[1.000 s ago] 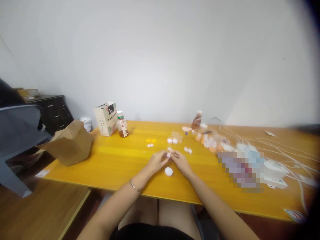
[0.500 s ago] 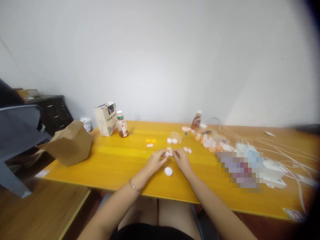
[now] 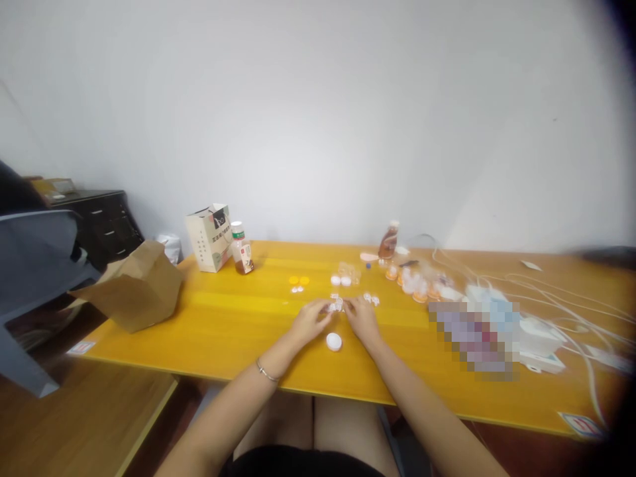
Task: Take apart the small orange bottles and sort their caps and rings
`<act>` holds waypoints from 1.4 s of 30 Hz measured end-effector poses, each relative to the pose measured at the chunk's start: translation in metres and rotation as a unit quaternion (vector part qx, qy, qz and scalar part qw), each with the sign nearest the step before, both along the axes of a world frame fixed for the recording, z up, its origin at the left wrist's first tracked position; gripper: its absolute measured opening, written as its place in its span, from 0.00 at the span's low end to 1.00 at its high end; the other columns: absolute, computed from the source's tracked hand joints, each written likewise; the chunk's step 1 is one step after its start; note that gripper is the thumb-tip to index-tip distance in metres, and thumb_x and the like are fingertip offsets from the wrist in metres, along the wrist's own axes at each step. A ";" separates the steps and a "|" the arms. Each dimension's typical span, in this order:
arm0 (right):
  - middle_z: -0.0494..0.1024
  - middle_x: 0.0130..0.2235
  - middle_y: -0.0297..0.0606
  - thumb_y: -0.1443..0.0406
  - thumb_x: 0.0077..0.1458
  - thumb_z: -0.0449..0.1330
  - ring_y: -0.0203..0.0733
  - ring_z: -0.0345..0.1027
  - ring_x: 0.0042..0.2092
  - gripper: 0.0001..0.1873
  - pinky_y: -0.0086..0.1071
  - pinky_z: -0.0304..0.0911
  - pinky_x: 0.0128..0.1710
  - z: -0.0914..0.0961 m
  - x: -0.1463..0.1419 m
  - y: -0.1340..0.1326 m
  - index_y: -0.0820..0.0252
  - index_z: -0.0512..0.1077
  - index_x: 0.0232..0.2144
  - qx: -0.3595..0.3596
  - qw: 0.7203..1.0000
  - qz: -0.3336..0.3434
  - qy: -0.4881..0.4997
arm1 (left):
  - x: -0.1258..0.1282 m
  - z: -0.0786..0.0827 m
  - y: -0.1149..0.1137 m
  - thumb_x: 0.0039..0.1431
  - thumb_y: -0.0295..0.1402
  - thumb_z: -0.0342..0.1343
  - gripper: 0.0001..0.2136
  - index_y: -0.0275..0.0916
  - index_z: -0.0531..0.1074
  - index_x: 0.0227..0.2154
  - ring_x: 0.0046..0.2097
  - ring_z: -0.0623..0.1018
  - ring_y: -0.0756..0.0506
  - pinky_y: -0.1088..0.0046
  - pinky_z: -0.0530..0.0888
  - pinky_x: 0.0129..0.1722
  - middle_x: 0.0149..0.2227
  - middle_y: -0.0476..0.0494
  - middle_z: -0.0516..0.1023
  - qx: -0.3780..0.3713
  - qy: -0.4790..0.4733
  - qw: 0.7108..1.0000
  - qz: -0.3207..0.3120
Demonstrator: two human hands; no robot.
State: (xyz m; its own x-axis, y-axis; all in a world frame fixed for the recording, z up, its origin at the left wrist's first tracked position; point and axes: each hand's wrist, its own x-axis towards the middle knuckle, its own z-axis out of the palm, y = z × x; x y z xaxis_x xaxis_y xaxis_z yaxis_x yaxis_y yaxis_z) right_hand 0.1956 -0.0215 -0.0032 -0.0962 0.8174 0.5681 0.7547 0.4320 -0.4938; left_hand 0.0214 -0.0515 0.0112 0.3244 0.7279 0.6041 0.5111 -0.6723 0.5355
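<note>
My left hand (image 3: 309, 320) and my right hand (image 3: 364, 319) meet over the yellow table (image 3: 238, 331), fingertips pinched on a small clear-and-white item (image 3: 336, 305) between them; I cannot make out what it is. A round white cap (image 3: 334, 342) lies on the table just below my hands. A silver bracelet (image 3: 266, 371) sits on my left wrist. More small white and yellow caps (image 3: 299, 283) lie a little farther away, with tiny white pieces (image 3: 372, 299) to the right.
A brown paper bag (image 3: 133, 285) lies at the left edge. A printed carton (image 3: 209, 236) and a brown bottle (image 3: 241, 248) stand at the back left. Small bottles and cups (image 3: 415, 281) cluster at the back right, beside white cables (image 3: 541, 291) and white boxes (image 3: 539, 341).
Both hands have crept slightly away from me across the table, still pinched together on the small item. The white cap stays where it was.
</note>
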 end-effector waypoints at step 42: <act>0.76 0.29 0.36 0.57 0.48 0.56 0.40 0.69 0.32 0.12 0.33 0.64 0.36 0.025 -0.016 -0.031 0.59 0.72 0.26 -0.139 0.930 0.221 0.259 | -0.001 -0.009 0.012 0.55 0.33 0.47 0.14 0.32 0.74 0.23 0.25 0.71 0.51 0.79 0.65 0.27 0.22 0.46 0.75 -0.160 -0.073 0.984 0.010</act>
